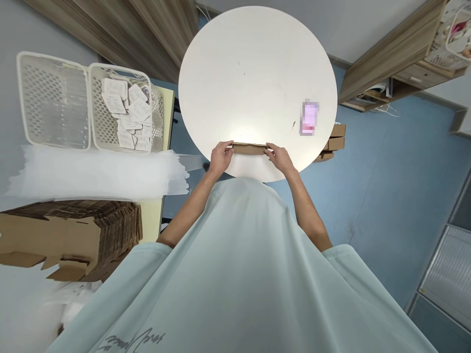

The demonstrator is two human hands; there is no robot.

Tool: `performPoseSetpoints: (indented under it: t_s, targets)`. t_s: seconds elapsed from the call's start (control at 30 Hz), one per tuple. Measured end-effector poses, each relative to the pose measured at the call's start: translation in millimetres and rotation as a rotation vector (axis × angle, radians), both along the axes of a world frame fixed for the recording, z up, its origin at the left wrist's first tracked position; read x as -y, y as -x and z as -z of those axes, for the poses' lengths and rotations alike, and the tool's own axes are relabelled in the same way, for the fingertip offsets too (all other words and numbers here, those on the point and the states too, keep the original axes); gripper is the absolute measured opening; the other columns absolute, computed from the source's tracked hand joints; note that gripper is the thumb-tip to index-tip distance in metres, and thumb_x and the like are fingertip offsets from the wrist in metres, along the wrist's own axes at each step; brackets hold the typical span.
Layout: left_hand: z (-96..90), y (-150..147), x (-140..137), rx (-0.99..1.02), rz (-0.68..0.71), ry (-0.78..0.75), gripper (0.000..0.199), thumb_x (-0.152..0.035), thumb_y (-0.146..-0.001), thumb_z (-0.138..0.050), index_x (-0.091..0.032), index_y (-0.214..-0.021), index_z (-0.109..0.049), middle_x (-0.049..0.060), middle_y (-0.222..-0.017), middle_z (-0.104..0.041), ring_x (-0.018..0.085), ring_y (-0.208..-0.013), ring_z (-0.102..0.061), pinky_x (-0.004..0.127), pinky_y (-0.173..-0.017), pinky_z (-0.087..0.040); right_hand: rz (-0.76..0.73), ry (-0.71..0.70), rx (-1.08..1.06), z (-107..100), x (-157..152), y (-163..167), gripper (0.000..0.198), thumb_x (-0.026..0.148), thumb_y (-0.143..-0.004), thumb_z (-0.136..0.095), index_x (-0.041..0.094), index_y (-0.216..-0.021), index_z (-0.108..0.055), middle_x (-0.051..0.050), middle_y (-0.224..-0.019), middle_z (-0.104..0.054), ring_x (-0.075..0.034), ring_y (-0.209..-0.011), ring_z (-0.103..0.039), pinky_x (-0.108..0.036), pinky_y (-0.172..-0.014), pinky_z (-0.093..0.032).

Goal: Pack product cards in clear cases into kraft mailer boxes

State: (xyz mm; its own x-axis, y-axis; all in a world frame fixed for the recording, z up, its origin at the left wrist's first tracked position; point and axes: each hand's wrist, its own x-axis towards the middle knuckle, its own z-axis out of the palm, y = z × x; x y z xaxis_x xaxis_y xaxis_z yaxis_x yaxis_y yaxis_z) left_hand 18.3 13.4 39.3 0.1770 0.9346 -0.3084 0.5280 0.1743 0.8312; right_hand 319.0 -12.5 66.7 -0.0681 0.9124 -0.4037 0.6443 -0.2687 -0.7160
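Close to my body, at the near edge of the round white table (pixel 253 63), I hold a small brown cardboard box (pixel 250 149) between both hands. My left hand (pixel 221 157) pinches its left end, thumb and fingers closed on the corner. On the opposite end, my right hand (pixel 278 156) grips the right corner in the same way. Only a narrow brown side and a thin upper edge of the box show, so its inside is hidden. A pixelated pink and purple item (pixel 309 117) lies to the right on the tabletop.
At left, a white basket (pixel 157 117) holds several white packets (pixel 127 115), beside another basket (pixel 53 59) with clear plastic pieces. Nearer are white sheeting (pixel 99 171) and stacked flat cardboard boxes (pixel 117 230). More brown boxes (pixel 335 143) sit beyond the table's right edge.
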Motion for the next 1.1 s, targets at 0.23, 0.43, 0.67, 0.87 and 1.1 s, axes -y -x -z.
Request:
performPoseSetpoints:
  t_s: [0.23, 0.43, 0.67, 0.87, 1.1]
  targets:
    - [-1.7, 4.5, 0.3, -0.028, 0.019, 0.019, 0.043, -0.024, -0.108, -0.061, -0.021, -0.149, -0.073, 0.015, -0.152, -0.073, 0.028, -0.125, -0.078, 0.045, -0.116, -0.062, -0.123, 0.007, 0.062, -6.8, -3.8, -2.3, 0.042, 0.024, -0.112, -0.062, 0.023, -0.153, -0.072, -0.012, -0.137, -0.085, -0.035, -0.122, -0.083, -0.052, -0.113, -0.063]
    - [-2.5, 7.0, 1.5, -0.035, 0.035, 0.045, 0.044, -0.024, -0.108, -0.062, -0.021, -0.150, -0.072, 0.014, -0.153, -0.072, 0.028, -0.125, -0.077, 0.044, -0.115, -0.062, -0.168, -0.007, 0.106, -7.6, -3.6, 0.3, 0.043, 0.020, -0.113, -0.058, 0.020, -0.155, -0.069, -0.014, -0.128, -0.087, -0.037, -0.121, -0.083, -0.051, -0.112, -0.061]
    - [-3.0, 6.3, 5.1, -0.027, 0.017, 0.036, 0.044, -0.022, -0.106, -0.062, -0.021, -0.148, -0.074, 0.015, -0.151, -0.072, 0.029, -0.123, -0.079, 0.044, -0.114, -0.063, -0.190, -0.011, 0.153, -10.7, -1.6, 1.0, 0.036, 0.023, -0.112, -0.066, 0.023, -0.148, -0.074, -0.011, -0.126, -0.087, -0.036, -0.116, -0.084, -0.050, -0.109, -0.061]
    - [-7.5, 9.0, 6.6, -0.033, 0.023, 0.049, 0.042, -0.022, -0.104, -0.063, -0.021, -0.144, -0.075, 0.013, -0.151, -0.074, 0.028, -0.120, -0.080, 0.043, -0.113, -0.063, -0.180, -0.004, 0.149, -9.4, 1.5, 3.4, 0.029, 0.023, -0.109, -0.070, 0.026, -0.138, -0.074, -0.011, -0.132, -0.086, -0.033, -0.112, -0.083, -0.049, -0.107, -0.062]
    - [-7.3, 15.0, 8.3, -0.010, 0.024, 0.093, 0.045, -0.013, -0.097, -0.067, -0.021, -0.140, -0.077, 0.011, -0.149, -0.076, 0.028, -0.118, -0.081, 0.043, -0.113, -0.065, -0.116, 0.026, 0.073, -9.9, 6.1, 5.2, 0.031, 0.028, -0.103, -0.079, 0.026, -0.134, -0.075, -0.010, -0.131, -0.085, -0.029, -0.102, -0.082, -0.047, -0.102, -0.064]
